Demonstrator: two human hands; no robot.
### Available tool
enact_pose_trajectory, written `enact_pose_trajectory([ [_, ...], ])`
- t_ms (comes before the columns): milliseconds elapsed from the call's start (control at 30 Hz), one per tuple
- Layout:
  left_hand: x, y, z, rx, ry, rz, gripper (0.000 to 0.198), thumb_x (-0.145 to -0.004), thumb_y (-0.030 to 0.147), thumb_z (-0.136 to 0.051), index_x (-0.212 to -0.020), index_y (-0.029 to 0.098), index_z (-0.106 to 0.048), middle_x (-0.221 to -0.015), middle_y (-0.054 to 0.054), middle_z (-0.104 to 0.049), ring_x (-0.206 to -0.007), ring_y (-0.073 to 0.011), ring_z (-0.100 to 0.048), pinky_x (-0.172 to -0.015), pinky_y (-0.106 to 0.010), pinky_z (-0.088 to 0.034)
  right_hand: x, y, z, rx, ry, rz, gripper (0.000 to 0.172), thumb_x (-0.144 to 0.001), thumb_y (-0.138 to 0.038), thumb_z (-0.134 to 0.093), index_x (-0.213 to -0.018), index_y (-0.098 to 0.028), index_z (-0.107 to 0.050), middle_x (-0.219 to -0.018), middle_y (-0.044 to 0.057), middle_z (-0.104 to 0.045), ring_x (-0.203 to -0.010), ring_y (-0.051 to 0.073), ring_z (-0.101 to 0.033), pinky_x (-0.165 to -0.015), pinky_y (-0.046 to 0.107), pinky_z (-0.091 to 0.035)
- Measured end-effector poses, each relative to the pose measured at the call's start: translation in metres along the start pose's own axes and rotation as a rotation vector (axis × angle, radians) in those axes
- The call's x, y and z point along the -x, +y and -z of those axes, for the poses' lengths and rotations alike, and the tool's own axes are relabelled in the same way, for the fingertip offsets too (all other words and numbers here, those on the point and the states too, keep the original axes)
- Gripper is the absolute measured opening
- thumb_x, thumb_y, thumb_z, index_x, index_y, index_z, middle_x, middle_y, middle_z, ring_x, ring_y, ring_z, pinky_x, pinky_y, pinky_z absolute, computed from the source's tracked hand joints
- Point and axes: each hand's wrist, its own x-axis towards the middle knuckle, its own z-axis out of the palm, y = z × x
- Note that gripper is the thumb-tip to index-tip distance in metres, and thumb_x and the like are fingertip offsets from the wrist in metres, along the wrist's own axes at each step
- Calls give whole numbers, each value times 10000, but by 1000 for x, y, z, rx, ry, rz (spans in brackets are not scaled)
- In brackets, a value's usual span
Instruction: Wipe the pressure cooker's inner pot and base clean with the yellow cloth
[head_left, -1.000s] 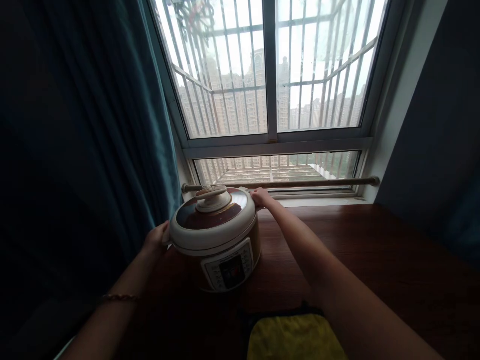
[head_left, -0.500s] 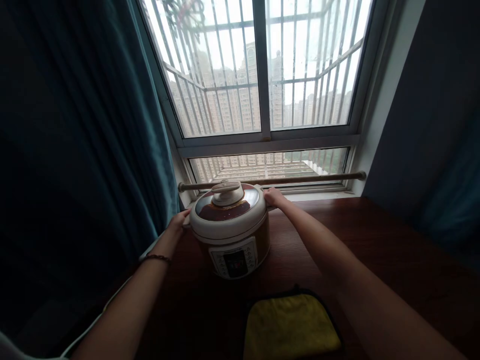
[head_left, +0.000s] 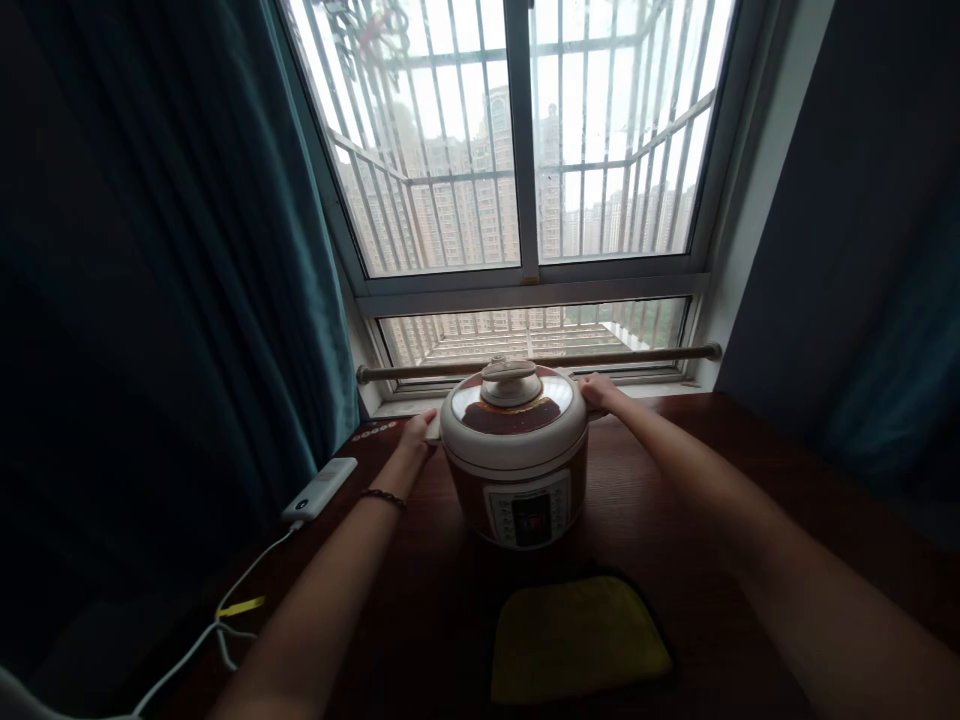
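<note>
Cooker panel lettering too small; window cut off above.

The electric cooker has shifted along the worktop from left of centre to just right of it, the left hand and right hand moving with it. A white power strip and yellow tag have appeared at left; the yellow pouch, earlier cut by the bottom edge, shows whole.

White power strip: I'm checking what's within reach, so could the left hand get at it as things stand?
Probably yes, but only by letting go: the left hand is on the side handle of the electric cooker. The power strip lies nearby, with nothing visible blocking the way.
</note>
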Motion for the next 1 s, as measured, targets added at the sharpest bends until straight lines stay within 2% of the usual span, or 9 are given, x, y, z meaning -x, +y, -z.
enact_pose_trajectory([
  [133, -2, -25, -39, 41, -24, 90, 294, -854, 323, -515, -1073, 126, -539, -1023, -68, -583, -847, -154, -589, -718, -334, -512, 9, 35, 27, 38, 35, -50, 350, -840, -250, -378, -842, -92, -690, -940, 164, -662, -913, 250, -595, -719, 253, -409],
  [233, -3, -32, -53, 52, -39, 114, 319, -852, 317, -518, -1110, 129, -522, -1084, -87, -559, -908, -174, -574, -762, -364, -500, 13, 44, 35, 38, 37, -77, 367, -846, -278, -371, -856, -94, -689, -885, 157, -668, -837, 237, -614, -665, 247, -416],
  [367, 3, -32, -51, 48, -41, 103, 317, -853, 317, -517, -1110, 132, -522, -1084, -84, -559, -907, -174, -573, -761, -364, -500, 17, 44, 37, 27, 27, -83, 360, -845, -283, -381, -845, -97, -689, -833, 142, -671, -749, 216, -621, -613, 234, -410],
  [600, 18, -37, -48, -2, -41, 64, 311, -854, 316, -515, -1110, 140, -522, -1088, -77, -558, -912, -176, -572, -764, -369, -499, 23, 56, 40, 32, 35, -58, 403, -857, -352, -386, -785, -100, -691, -842, 150, -669, -798, 226, -608, -625, 238, -387],
  [800, 5, -39, -58, -51, -80, 66, 324, -852, 321, -516, -1121, 141, -518, -1110, -83, -549, -937, -186, -565, -784, -382, -492, 21, 67, 39, 43, 62, -56, 443, -858, -411, -353, -794, -120, -681, -888, 146, -662, -854, 236, -589, -635, 249, -361],
  [1000, -4, -40, -61, -37, -158, 27, 299, -853, 314, -517, -1089, 131, -530, -1049, -73, -569, -872, -164, -579, -733, -347, -506, 19, 72, 35, 32, 102, -72, 423, -838, -414, -362, -748, -136, -668, -854, 131, -664, -804, 220, -580, -607, 247, -342],
])
